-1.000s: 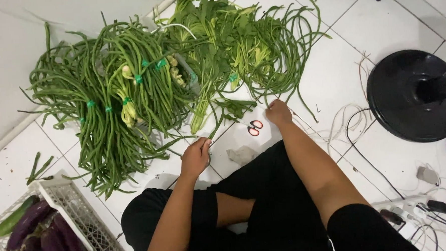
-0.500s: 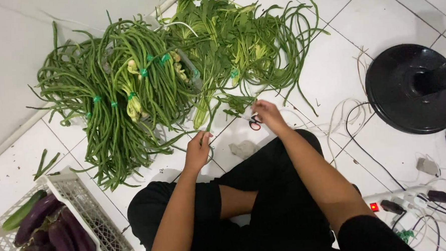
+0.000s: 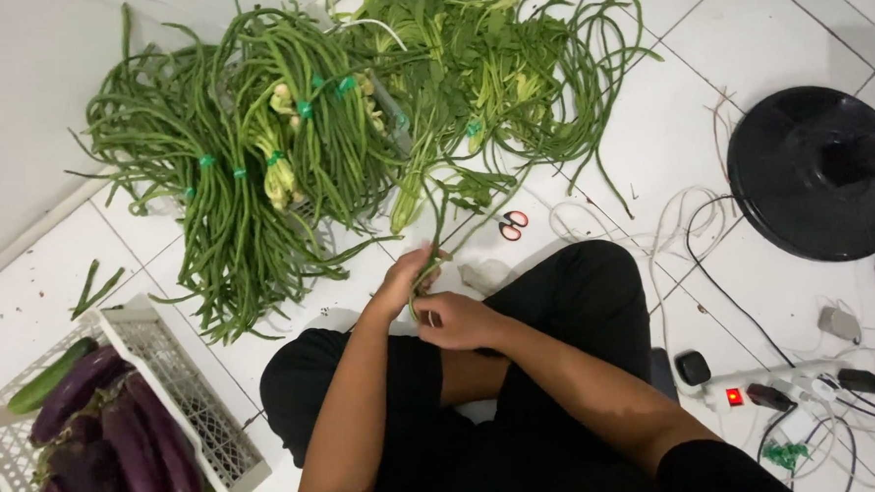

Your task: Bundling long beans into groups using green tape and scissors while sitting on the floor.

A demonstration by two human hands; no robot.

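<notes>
The person sits on the white tiled floor point(image 3: 705, 57) with crossed legs in black clothes, and both hands meet in front of the knees. The left hand point(image 3: 406, 277) is curled around a few long green bean stalks point(image 3: 435, 231); the fingers are closed on them, and the stalks come out of the top of the fist and run up toward the big pile. The lower ends of the stalks pass down between the two hands. The right hand point(image 3: 458, 321) lies just under the left one, with the fingers bent narrow and touching the lower part of the same stalks. I cannot tell if it really grips them or only rests against them.

Beyond the hands lies a large heap of long beans point(image 3: 248, 176), tied in bundles with small green bands. Beside it, to the right, is a heap of leafy greens point(image 3: 469, 67), and the two heaps touch each other. A small pair of scissors with red handles point(image 3: 511, 225) lies on the tiles near the hands, apart from both of them.

At the lower left stands a white plastic crate point(image 3: 173, 385) that holds purple eggplants point(image 3: 121, 437) and one green cucumber point(image 3: 48, 374). On the right side stand a black round fan base point(image 3: 808, 176) and a white power strip point(image 3: 778, 384) with many cables around it.
</notes>
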